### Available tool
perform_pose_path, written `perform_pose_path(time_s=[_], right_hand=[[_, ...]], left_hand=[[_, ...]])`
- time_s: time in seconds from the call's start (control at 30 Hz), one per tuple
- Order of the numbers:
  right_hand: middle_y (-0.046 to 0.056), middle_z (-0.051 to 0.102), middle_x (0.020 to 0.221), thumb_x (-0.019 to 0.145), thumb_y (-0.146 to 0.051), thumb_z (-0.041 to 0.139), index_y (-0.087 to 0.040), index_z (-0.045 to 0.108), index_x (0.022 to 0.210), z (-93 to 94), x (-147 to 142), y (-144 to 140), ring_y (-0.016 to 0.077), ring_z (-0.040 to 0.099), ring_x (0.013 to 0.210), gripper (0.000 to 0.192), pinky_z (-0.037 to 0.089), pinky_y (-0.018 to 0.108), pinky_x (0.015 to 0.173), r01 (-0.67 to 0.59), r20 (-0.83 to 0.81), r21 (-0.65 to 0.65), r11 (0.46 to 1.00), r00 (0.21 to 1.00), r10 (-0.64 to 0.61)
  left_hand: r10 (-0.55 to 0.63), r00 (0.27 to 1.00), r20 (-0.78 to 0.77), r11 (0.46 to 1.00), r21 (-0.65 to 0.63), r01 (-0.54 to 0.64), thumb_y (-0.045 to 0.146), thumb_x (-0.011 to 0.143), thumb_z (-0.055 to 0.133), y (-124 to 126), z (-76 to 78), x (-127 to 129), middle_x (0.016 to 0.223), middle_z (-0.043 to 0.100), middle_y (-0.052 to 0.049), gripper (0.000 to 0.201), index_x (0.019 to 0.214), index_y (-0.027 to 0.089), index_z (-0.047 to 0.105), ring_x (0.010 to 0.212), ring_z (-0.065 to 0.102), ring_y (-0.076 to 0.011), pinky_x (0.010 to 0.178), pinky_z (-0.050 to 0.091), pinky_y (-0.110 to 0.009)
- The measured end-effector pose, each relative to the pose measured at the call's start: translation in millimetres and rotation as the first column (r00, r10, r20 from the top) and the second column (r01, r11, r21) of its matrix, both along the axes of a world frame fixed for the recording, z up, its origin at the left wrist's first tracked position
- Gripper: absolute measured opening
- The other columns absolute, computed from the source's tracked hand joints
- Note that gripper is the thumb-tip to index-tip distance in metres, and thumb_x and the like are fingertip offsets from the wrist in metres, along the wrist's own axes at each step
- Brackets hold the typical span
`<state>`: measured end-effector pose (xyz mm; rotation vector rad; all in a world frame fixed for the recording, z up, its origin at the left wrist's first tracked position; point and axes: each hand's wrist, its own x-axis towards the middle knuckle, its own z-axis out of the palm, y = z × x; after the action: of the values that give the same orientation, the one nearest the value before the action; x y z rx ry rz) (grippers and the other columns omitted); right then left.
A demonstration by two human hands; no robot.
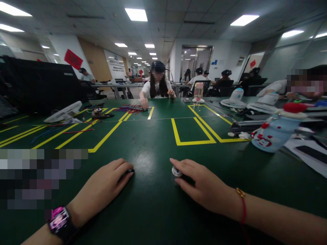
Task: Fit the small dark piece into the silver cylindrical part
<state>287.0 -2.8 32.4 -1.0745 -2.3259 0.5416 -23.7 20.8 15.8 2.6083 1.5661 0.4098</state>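
My left hand (108,182) rests low over the green table, its fingers and thumb closed on a small black piece (131,170). Most of that piece is hidden, so its kind does not show. Across from it, my right hand (200,180) holds a small round silver-white part (176,171) with a dark centre between thumb and fingers. The part stands upright at the tabletop, its lower portion dim. A gap of bare green surface separates the two hands.
Yellow tape (195,143) marks the green table (153,211). A blue bottle with a red lid (277,131) stands at right, near white fans (233,99). Wires (130,108) lie ahead, touched by a person's hand (144,102) opposite. A black monitor (43,85) is at left.
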Motion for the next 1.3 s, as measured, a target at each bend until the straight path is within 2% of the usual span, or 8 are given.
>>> perform_pose_path(time_s=[0.17, 0.4, 0.57, 0.7, 0.87, 0.97, 1.13, 1.3], right_hand=[[0.010, 0.057, 0.125, 0.080, -0.036, 0.064, -0.022, 0.028, 0.146, -20.0, 0.4, 6.4, 0.0206, 0.055, 0.112, 0.076, 0.044, 0.041, 0.099, 0.098, -0.107, -0.082, 0.992, 0.988, -0.107], [0.004, 0.062, 0.104, 0.079, -0.028, 0.064, -0.021, 0.057, 0.108, -17.3, 4.5, 6.7, 0.0165, 0.058, 0.093, 0.030, 0.047, 0.034, 0.084, 0.087, -0.151, -0.138, 0.987, 0.983, -0.108], [0.003, 0.061, 0.091, 0.075, -0.021, 0.060, -0.018, 0.054, 0.099, -15.3, 7.5, 5.1, 0.0137, 0.056, 0.080, 0.025, 0.046, 0.029, 0.072, 0.162, -0.127, -0.093, 0.982, 0.977, -0.173], [0.004, 0.060, 0.108, 0.074, -0.019, 0.060, -0.021, 0.052, 0.114, -19.2, 6.8, 5.9, 0.0156, 0.057, 0.098, 0.041, 0.046, 0.032, 0.089, 0.155, -0.151, -0.032, 0.987, 0.976, -0.158], [0.004, 0.060, 0.115, 0.080, -0.033, 0.059, -0.025, 0.051, 0.120, -17.2, 38.5, 8.3, 0.0178, 0.058, 0.104, 0.041, 0.047, 0.035, 0.092, 0.279, -0.103, -0.015, 0.960, 0.955, -0.279], [0.007, 0.060, 0.118, 0.081, -0.043, 0.057, -0.025, 0.052, 0.121, -16.6, 92.1, 9.6, 0.0220, 0.060, 0.101, 0.045, 0.050, 0.039, 0.086, 0.479, -0.006, 0.037, 0.877, 0.878, -0.479], [0.014, 0.065, 0.105, 0.080, -0.054, 0.054, -0.021, 0.054, 0.121, -18.6, 197.0, 4.9, 0.0243, 0.066, 0.075, 0.053, 0.051, 0.038, 0.065, 0.787, 0.153, 0.070, 0.613, 0.599, -0.786], [0.024, 0.055, 0.122, 0.080, -0.056, 0.053, -0.011, 0.047, 0.129, -21.1, 219.9, -3.0, 0.0373, 0.055, 0.111, 0.066, 0.043, 0.048, 0.088, 0.776, 0.239, 0.326, 0.539, 0.484, -0.842]], left_hand=[[-0.063, 0.966, 0.250, 0.997, -0.027, 0.072, 0.035, 0.094, 0.047, -11.2, 19.8, 59.7, 0.110, 0.060, -0.004, 0.026, 0.116, 0.028, 0.057, 0.092, 0.059, -0.0196, 0.080, 0.050, -0.033], [-0.123, 0.855, 0.503, 0.980, -0.072, 0.183, 0.028, 0.089, 0.058, -4.0, 42.8, 121.9, 0.090, 0.062, -0.001, 0.012, 0.087, 0.025, 0.070, 0.082, 0.059, -0.0158, 0.073, 0.049, -0.030], [-0.067, 0.874, 0.482, 0.975, -0.156, 0.161, 0.031, 0.088, 0.061, 1.9, 22.5, 109.2, 0.090, 0.062, 0.000, 0.012, 0.090, 0.028, 0.073, 0.082, 0.059, -0.0158, 0.075, 0.049, -0.031], [-0.130, 0.912, 0.390, 0.957, -0.192, 0.218, 0.030, 0.087, 0.062, 2.7, 1.1, 109.7, 0.094, 0.064, -0.001, 0.013, 0.092, 0.028, 0.074, 0.090, 0.060, -0.0183, 0.080, 0.048, -0.033], [-0.080, 0.888, 0.453, 0.945, -0.249, 0.213, 0.035, 0.088, 0.061, 0.9, 4.7, 98.8, 0.104, 0.063, -0.001, 0.028, 0.115, 0.032, 0.066, 0.093, 0.060, -0.0178, 0.081, 0.049, -0.031], [0.009, 0.893, 0.449, 0.957, -0.264, 0.123, 0.040, 0.091, 0.054, -1.2, 10.2, 67.3, 0.108, 0.063, -0.001, 0.028, 0.115, 0.032, 0.065, 0.094, 0.060, -0.0187, 0.082, 0.048, -0.032], [0.185, 0.904, 0.386, 0.951, -0.302, -0.066, 0.047, 0.089, 0.053, 1.9, 0.8, 0.9, 0.110, 0.064, -0.001, 0.028, 0.107, 0.030, 0.066, 0.101, 0.060, -0.0219, 0.087, 0.046, -0.034], [0.259, 0.887, 0.382, 0.933, -0.336, -0.128, 0.049, 0.089, 0.051, 6.5, -9.3, -17.2, 0.111, 0.066, 0.001, 0.028, 0.105, 0.030, 0.064, 0.105, 0.060, -0.0223, 0.092, 0.044, -0.034]])
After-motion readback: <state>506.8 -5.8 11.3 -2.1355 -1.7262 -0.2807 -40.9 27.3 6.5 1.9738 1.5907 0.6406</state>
